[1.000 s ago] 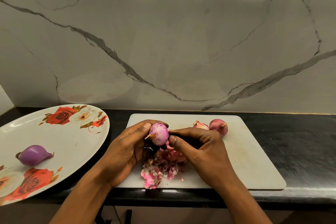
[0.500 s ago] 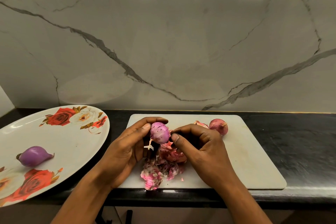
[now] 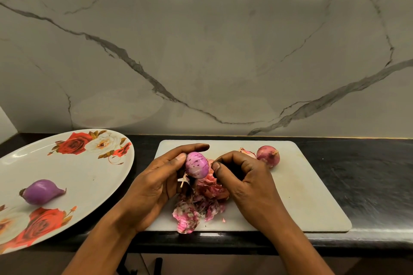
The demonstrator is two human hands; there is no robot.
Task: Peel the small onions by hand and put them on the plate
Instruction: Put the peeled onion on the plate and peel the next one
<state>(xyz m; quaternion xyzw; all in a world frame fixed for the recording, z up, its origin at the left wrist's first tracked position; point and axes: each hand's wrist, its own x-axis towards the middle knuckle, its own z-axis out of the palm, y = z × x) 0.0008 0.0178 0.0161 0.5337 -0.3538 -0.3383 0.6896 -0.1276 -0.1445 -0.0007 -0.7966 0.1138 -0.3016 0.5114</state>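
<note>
Gripping a half-peeled onion point(image 3: 196, 165) btwn thumb & fingertips, L hand point(image 3: 154, 185) holds it over the cutting board point(image 3: 301, 196), left of its middle. R hand point(image 3: 248, 183), fingers curled, pinches at its right side w/ thumb & forefinger. Pink peels point(image 3: 201, 205) are heaped below, toward the board's front edge. An unpeeled onion point(image 3: 268, 156) sits near the back edge. A peeled onion point(image 3: 41, 192) lies on the flowered plate point(image 3: 89, 174), at the counter's point(image 3: 368, 185) left end.
</note>
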